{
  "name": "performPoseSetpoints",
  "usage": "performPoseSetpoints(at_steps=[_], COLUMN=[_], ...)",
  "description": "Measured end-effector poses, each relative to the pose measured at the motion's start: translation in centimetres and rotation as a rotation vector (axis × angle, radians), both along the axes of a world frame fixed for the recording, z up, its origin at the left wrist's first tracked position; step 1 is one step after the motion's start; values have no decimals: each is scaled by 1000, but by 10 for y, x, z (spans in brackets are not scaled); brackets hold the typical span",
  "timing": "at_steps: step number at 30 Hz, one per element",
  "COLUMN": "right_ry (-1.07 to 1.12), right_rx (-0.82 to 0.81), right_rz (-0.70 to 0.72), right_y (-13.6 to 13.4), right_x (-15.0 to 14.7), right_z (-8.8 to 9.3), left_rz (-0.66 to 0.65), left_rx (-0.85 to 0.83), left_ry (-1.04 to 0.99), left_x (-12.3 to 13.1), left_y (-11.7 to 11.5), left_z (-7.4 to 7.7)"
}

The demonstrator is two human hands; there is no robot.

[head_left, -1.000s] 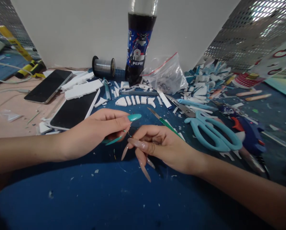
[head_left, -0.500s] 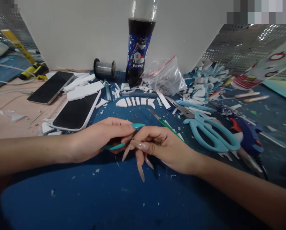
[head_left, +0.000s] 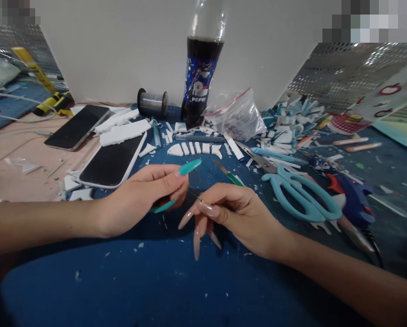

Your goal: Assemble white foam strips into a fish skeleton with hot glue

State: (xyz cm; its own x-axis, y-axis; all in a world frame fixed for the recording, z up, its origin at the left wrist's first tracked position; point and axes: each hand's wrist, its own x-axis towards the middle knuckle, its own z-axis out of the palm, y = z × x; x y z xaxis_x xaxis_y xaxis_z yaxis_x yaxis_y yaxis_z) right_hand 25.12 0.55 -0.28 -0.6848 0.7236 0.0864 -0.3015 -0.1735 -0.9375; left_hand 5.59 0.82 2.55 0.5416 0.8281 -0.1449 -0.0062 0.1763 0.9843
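My left hand (head_left: 152, 193), with long teal nails, is closed at the middle, thumb pressed against the curled fingers. From it a thin wire-like strand (head_left: 194, 195) runs to my right hand (head_left: 232, 213), which pinches the other end between thumb and index finger. The right hand's other fingers, with long beige nails, point down. What lies inside the left palm is hidden. Just beyond the right hand is a craft knife (head_left: 235, 180) with a green handle. White foam pieces (head_left: 195, 149) lie behind the hands, laid out like a fish skeleton.
Light-blue scissors (head_left: 302, 195) and a dark-blue glue gun (head_left: 356, 197) lie at right. Two phones (head_left: 113, 161) are at left, foam strips on one. Behind stand a Pepsi bottle (head_left: 201, 81), a spool of line (head_left: 152, 103), a zip bag (head_left: 239, 116) and foam scraps (head_left: 288, 122).
My hands have moved apart, and the thin strand now shows stretched between them. The view has shifted slightly, so the table items appear a little lower.
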Motion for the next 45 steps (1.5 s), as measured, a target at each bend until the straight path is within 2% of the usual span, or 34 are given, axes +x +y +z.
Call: performPoseSetpoints(at_steps=[5, 11, 27, 45], right_ry=[-79, -151, -164, -189], right_rx=[37, 69, 60, 58], right_rz=[-56, -52, -55, -25], right_y=[-1, 0, -1, 0], right_x=[1, 1, 1, 2], right_z=[3, 4, 3, 1], left_rz=[49, 75, 67, 31], left_rx=[-24, -65, 52, -33], left_ry=[-101, -69, -82, -150], left_x=[-2, 1, 1, 1], left_y=[0, 2, 1, 2], left_z=[-8, -17, -15, -17])
